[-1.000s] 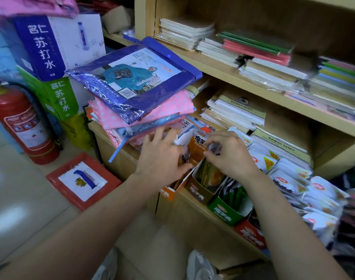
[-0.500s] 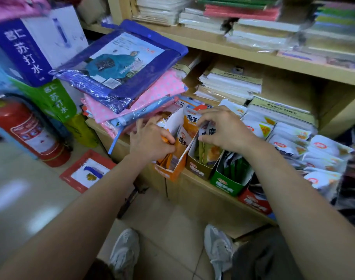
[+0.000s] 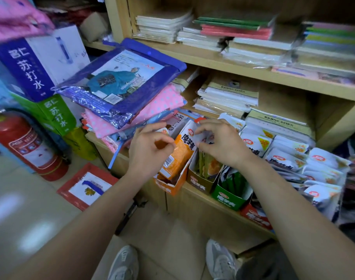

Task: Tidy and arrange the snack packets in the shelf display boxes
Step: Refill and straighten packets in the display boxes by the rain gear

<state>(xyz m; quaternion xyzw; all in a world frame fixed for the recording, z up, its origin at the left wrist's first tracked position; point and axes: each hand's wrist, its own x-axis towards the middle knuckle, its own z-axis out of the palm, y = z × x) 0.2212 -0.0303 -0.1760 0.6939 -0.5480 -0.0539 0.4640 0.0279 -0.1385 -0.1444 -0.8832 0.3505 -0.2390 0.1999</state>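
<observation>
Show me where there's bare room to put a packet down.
The floor is bare between the fire extinguisher, red board and shoes. The shelf ledge is crowded: orange box, brown box and green box stand side by side, white packets heaped to their right.

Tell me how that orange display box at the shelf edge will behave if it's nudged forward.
The orange display box is open-topped thin card, so probably light and easily dented. Its front seems to overhang the shelf edge, so a forward nudge may tip it off. The tall orange packet leaning in it likely makes it top-heavy.
</observation>
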